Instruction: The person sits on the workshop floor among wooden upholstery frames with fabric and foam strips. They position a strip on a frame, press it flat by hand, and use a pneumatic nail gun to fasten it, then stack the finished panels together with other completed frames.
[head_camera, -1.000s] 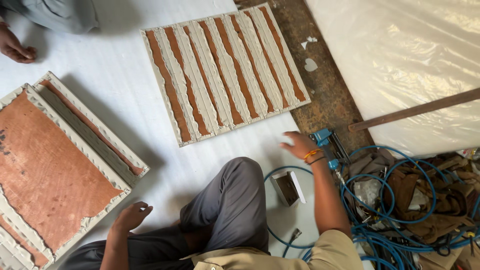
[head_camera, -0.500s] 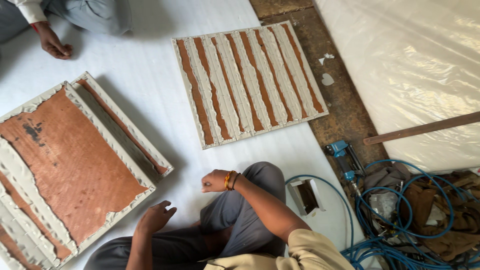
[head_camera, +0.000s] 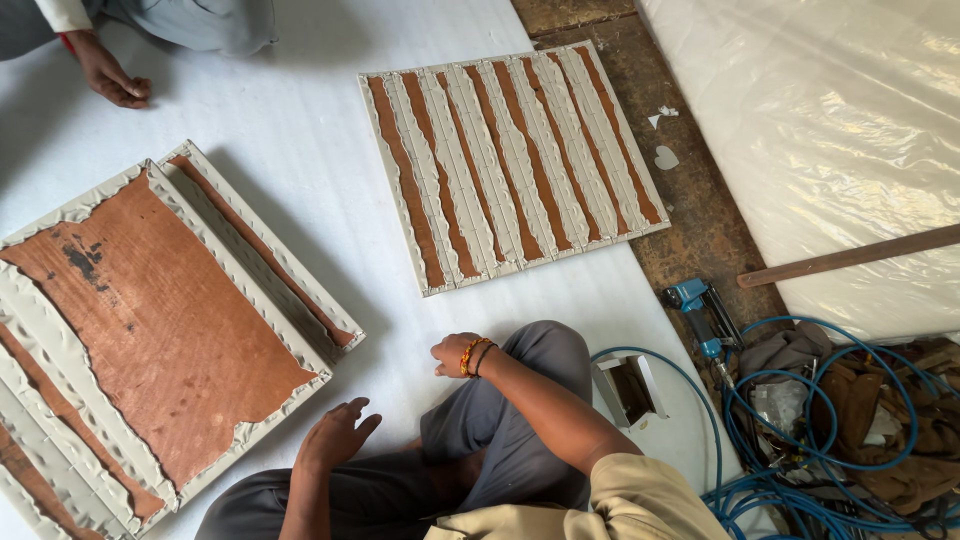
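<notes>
My right hand (head_camera: 453, 354), with an orange band at the wrist, hovers in front of my bent grey-trousered knee (head_camera: 520, 390); its fingers are curled in and nothing shows in them. My left hand (head_camera: 336, 436) rests low beside my left leg, fingers spread and empty. It lies close to the corner of a brown board edged with grey padded strips (head_camera: 150, 320). A second board (head_camera: 510, 165), striped with grey strips, lies flat ahead of my right hand, apart from it.
Another person's hand (head_camera: 112, 80) rests on the white sheet (head_camera: 290, 130) at the top left. A blue air nailer (head_camera: 700, 315), coiled blue hose (head_camera: 810, 440), a small box (head_camera: 625, 388), a plastic-wrapped slab (head_camera: 830, 130) and a wooden stick (head_camera: 850, 256) lie to the right.
My right hand has left the blue air nailer at the right and swung left across my knee. My left hand has barely moved. The view has shifted, so the boards now appear further right.
</notes>
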